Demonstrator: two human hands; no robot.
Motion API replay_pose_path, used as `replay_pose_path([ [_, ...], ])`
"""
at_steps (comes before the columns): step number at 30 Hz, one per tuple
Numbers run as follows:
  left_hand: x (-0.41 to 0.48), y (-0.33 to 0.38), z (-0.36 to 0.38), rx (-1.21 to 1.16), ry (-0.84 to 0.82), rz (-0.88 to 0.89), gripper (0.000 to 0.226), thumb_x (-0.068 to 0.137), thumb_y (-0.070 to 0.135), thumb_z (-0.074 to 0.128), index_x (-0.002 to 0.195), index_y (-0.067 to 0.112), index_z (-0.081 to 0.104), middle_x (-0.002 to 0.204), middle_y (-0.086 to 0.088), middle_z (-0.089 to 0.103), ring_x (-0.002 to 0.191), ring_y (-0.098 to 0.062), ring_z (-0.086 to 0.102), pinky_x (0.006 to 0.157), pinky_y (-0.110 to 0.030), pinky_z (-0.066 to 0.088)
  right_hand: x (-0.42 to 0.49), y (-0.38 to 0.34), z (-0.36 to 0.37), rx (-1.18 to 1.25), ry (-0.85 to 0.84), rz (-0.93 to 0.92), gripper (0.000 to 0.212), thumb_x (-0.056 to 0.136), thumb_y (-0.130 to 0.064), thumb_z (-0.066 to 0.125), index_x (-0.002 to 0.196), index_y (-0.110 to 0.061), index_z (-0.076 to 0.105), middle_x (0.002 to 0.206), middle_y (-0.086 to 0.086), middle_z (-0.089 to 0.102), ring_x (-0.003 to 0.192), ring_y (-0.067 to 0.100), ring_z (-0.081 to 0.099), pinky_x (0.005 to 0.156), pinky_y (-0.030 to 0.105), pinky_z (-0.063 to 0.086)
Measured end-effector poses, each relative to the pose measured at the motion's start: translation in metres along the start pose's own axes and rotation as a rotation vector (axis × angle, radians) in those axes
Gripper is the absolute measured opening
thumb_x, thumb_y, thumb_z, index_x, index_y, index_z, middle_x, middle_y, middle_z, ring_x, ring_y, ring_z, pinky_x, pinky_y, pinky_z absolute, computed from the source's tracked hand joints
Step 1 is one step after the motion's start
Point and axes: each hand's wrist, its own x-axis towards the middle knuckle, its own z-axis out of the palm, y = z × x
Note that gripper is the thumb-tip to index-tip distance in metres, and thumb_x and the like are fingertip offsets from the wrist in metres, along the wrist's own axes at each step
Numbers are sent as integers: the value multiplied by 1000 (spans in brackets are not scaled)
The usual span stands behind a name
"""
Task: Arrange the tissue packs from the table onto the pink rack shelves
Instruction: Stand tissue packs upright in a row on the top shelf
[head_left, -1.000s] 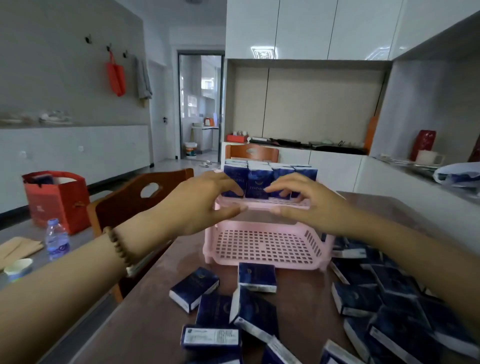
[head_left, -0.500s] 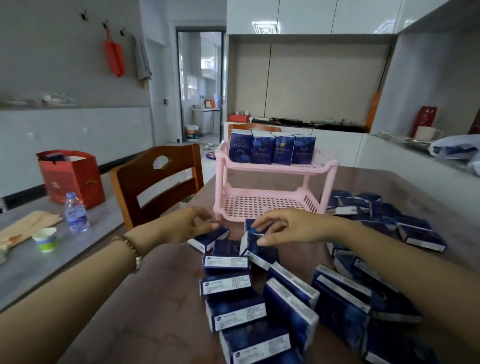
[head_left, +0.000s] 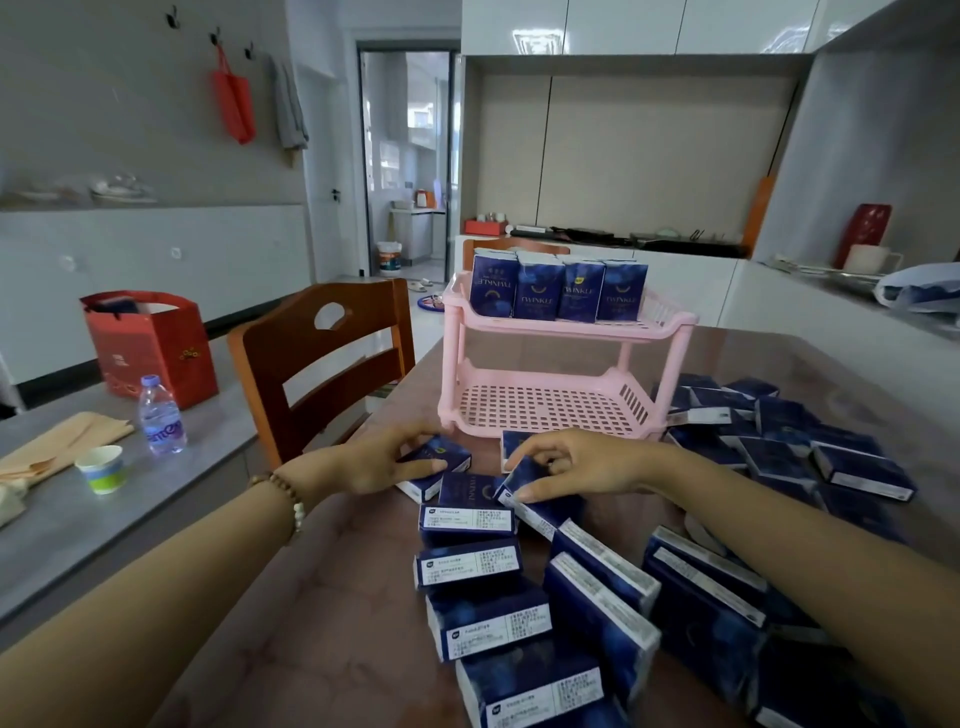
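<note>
A pink two-shelf rack (head_left: 563, 332) stands on the brown table (head_left: 332, 623). Its top shelf carries several dark blue tissue packs (head_left: 558, 291) upright in a row; the bottom shelf (head_left: 540, 415) holds nothing. Many more blue packs lie loose on the table in front of the rack (head_left: 485, 618) and to its right (head_left: 779, 447). My left hand (head_left: 384, 462) grips one pack (head_left: 441, 460) lying just before the rack. My right hand (head_left: 576, 467) curls its fingers and thumb round another pack (head_left: 540, 506) beside it.
A wooden chair (head_left: 327, 364) stands at the table's left edge. Left of it a grey table holds a water bottle (head_left: 161, 415), a paper cup (head_left: 101, 467) and a red gift bag (head_left: 150, 348). A counter runs along the right.
Both hands left the rack's top shelf and came down to the loose packs before the rack, each closing on one. The view tilted downward.
</note>
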Motion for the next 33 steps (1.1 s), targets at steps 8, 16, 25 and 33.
replay_pose_path([
  [8,-3,-10,-3,-214,153,2,33,83,21,68,103,18,41,104,0,60,88,-13,65,63,-22,56,-2,6,0,93,101,-98,26,80,-21,72,104,-16,63,105,0,68,101,13,64,86,23,51],
  [16,-1,28,-32,-138,290,195,26,76,32,69,96,21,58,102,-2,66,91,-18,66,79,-40,58,-12,-17,-25,10,196,-197,22,87,-20,63,108,-19,67,111,-3,69,98,6,65,85,21,53],
  [25,20,116,-77,-246,269,432,21,82,18,66,102,11,66,99,-4,72,92,-16,70,73,-32,60,-57,-55,-103,-20,317,-212,23,94,-20,50,114,-28,60,110,-13,63,96,2,65,73,18,56],
  [33,74,164,-106,-210,321,453,25,85,19,64,108,13,61,101,-8,71,89,-18,70,68,-23,59,-68,-39,-176,1,600,-247,16,88,-25,60,104,-27,62,106,-6,67,96,9,65,77,22,53],
])
